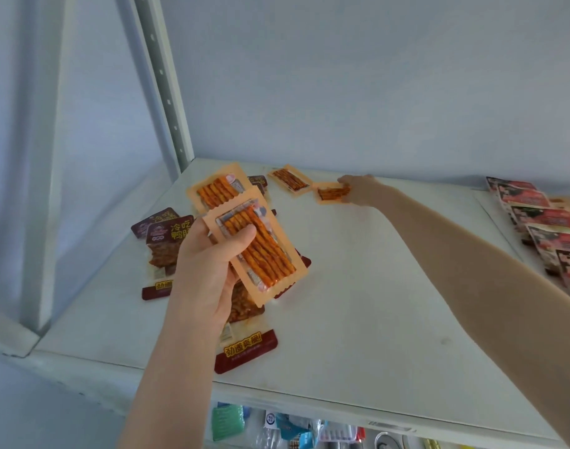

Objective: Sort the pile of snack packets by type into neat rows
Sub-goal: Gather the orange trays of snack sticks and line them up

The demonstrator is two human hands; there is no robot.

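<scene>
Head view, left grip (209,260) clasps orange packets (261,251), right grip (361,189) pinches far packet (330,193)

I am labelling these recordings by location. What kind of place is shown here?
Probably a storeroom or small shop; I cannot be sure. The white metal shelf has a slotted upright post, red packets overlap in a row at its right, and more packaged goods show below.

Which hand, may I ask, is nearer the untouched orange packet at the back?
Right. The right hand touches a packet just beside the untouched orange packet; the left hand holds two packets, nearer the front.
</scene>
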